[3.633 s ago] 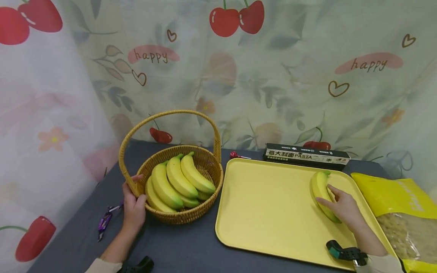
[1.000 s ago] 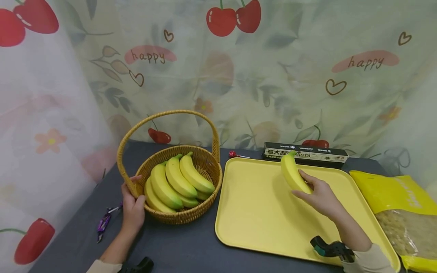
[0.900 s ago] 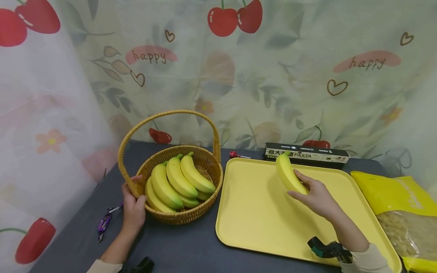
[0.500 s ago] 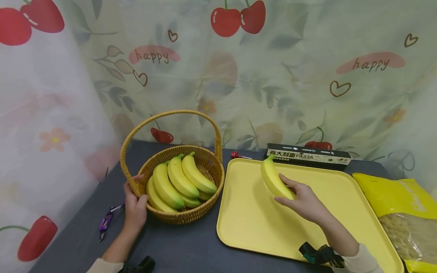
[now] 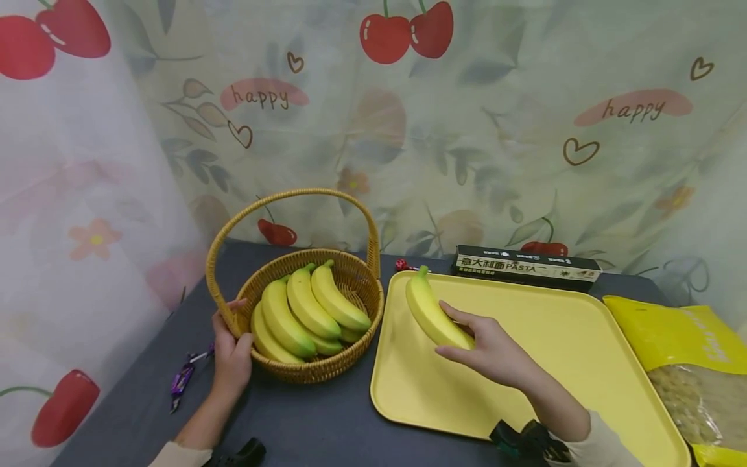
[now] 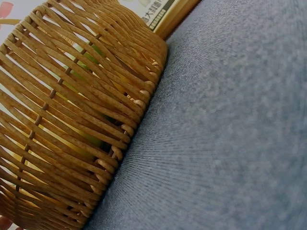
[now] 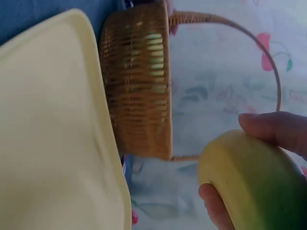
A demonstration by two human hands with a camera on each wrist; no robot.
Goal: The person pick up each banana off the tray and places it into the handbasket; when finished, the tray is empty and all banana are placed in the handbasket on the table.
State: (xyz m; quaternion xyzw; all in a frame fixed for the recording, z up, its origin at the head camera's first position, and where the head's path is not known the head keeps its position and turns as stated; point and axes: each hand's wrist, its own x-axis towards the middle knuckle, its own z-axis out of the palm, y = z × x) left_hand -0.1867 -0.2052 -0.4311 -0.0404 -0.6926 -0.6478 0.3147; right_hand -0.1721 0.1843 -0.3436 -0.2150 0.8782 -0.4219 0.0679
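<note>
My right hand holds a single banana between thumb and fingers, raised above the left part of the yellow tray. The right wrist view shows that banana large and close, thumb and a finger on either side of it. A wicker basket with a tall arched handle stands left of the tray. Several bananas lie in it. My left hand grips the basket at its left rim, by the foot of the handle. In the left wrist view the woven basket wall hides most of that hand.
Behind the tray lies a black pasta box, with a red lollipop to its left. A yellow bag with a clear window borders the tray's right side. A purple-wrapped candy lies left of the left forearm.
My right hand has lifted the banana from the tray's right side and carried it left, near the basket. The left hand has stayed on the basket.
</note>
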